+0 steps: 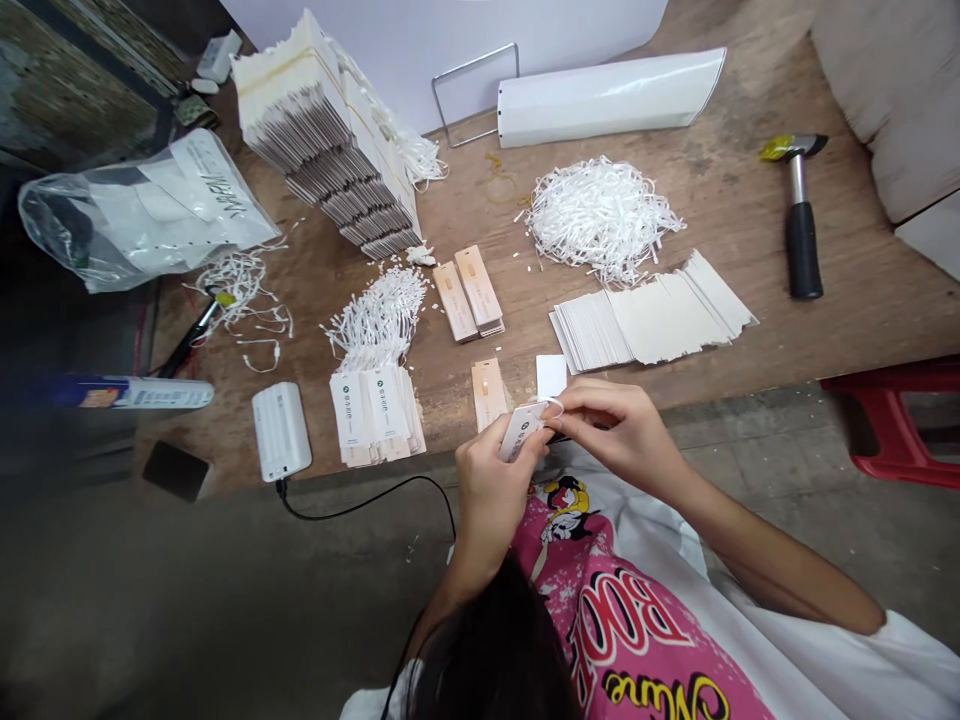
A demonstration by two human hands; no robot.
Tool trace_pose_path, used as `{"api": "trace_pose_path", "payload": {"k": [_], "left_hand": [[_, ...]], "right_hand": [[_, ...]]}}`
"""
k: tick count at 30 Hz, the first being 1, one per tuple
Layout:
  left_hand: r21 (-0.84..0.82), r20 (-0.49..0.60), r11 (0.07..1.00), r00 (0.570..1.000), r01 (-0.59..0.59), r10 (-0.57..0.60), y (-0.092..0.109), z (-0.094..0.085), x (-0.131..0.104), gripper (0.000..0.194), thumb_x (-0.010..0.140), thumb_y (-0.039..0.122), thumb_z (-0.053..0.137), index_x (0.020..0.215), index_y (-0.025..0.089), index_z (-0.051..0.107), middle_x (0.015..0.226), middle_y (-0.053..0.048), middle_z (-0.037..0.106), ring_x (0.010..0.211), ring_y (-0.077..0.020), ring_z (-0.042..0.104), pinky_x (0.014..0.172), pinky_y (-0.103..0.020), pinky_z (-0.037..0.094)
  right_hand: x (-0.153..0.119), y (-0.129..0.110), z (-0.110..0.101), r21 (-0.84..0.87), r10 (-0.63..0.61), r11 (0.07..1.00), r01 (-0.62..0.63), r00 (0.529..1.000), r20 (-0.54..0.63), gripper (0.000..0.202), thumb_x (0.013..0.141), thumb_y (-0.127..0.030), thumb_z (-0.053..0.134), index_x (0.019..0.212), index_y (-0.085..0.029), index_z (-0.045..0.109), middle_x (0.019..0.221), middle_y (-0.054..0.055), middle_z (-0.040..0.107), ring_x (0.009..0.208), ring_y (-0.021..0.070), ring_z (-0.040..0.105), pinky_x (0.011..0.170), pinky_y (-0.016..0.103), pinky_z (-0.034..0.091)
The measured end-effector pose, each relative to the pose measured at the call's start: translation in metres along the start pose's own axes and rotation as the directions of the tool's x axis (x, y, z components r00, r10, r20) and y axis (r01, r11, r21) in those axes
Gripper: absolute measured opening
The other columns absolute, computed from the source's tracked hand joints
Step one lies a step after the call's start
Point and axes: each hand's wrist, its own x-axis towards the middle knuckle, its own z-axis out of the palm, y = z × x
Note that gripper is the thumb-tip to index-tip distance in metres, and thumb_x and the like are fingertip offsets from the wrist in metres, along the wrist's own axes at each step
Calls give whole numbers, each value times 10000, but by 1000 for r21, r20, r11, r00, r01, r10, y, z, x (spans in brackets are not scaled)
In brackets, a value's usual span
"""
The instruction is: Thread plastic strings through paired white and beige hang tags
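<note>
My left hand point(491, 480) is closed around a white printed hang tag point(523, 428), held at the table's front edge. A white loop string point(553, 406) shows at the tag's upper end, pinched between the thumb and fingers of my right hand point(619, 425). Just beyond my hands lie a tan tag stack point(487, 390) and a white card point(551, 374). Two more tan tag stacks point(469, 292) lie farther back. On the left are printed tags point(375, 415) with their strings point(381, 318) fanned out behind them.
A heap of white strings point(604, 218) and a row of blank cards point(652, 320) lie right of centre. Tall bundled card stacks point(330, 140) stand at the back left. A hammer point(801, 215) lies far right; a white power bank point(281, 430) with a cable sits front left.
</note>
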Motion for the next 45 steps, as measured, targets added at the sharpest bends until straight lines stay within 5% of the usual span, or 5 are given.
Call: {"api": "trace_pose_path", "payload": {"k": [15,27,32,36,45], "left_hand": [[-245,237,933,950,262,-204,8,-10,7,218,611,292,812,686,114,711,565,-46,692,498,-157,630,477,-226,484],[-311,326,880,910,359,-256,8,-10,10,336,539,368,868,611,118,656,519,-43,659,461,-150,610,450,-224,487],[-320,329,877,910,358,-251,5,-8,8,350,615,420,827,732,122,687,552,-43,676,465,-145,613,426,-211,473],[-322,296,896,931,306,-211,1,-11,11,359,662,434,798,791,116,693,609,-57,699,488,-141,615,437,-206,464],[-334,251,930,966,153,-69,-14,-21,18,384,731,486,742,836,126,656,654,-54,695,584,-149,637,581,-238,501]], "right_hand": [[3,-4,-13,-58,84,996,-69,950,299,166,882,-228,605,770,-143,693,629,0,564,537,80,444,479,225,323],[-18,-2,-6,-198,-165,961,194,974,152,148,870,-116,567,858,-177,702,718,31,651,616,121,576,541,253,419],[-22,3,-2,-62,-11,998,16,997,82,126,858,-190,618,963,-186,688,818,50,679,695,144,606,615,273,496],[-33,19,10,147,133,976,-163,972,195,517,866,-270,634,1355,-226,473,1060,83,695,982,194,658,899,376,527],[-60,-10,-11,404,192,881,-247,966,172,368,938,-222,557,1290,-326,578,710,-3,661,639,140,632,628,297,530]]}}
